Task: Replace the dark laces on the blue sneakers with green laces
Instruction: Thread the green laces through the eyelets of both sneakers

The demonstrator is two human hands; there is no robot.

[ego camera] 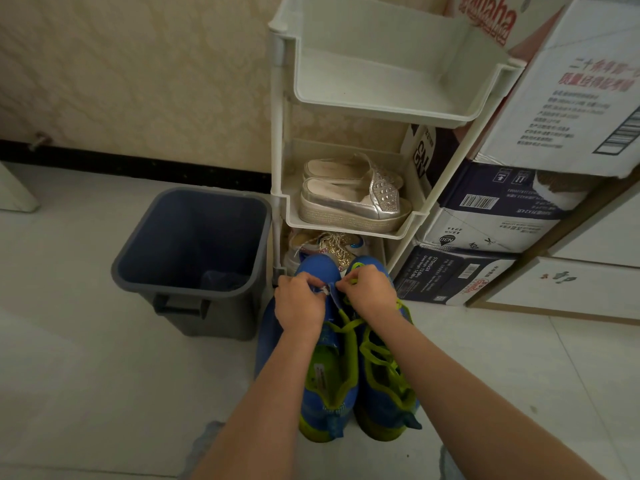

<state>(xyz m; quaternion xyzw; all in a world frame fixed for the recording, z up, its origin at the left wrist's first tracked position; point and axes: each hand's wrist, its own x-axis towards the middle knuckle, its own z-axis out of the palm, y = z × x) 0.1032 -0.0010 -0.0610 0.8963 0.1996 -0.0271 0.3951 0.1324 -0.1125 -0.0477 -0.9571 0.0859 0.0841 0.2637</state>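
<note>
Two blue sneakers with lime-green lining stand side by side on the floor, toes toward the rack: the left sneaker [327, 386] and the right sneaker [384, 393]. Green laces [349, 327] run loosely across both. My left hand [299, 303] grips the upper edge of the left sneaker near its toe end, fingers curled. My right hand [369, 292] pinches a green lace end at the same spot. The eyelets under my fingers are hidden. No dark laces show.
A grey bin [194, 258] stands left of the sneakers. A white plastic shoe rack [346, 209] right behind them holds silver shoes [349, 195] and glittery shoes below. Stacked cardboard boxes [495, 216] fill the right side. White tiled floor lies on both sides.
</note>
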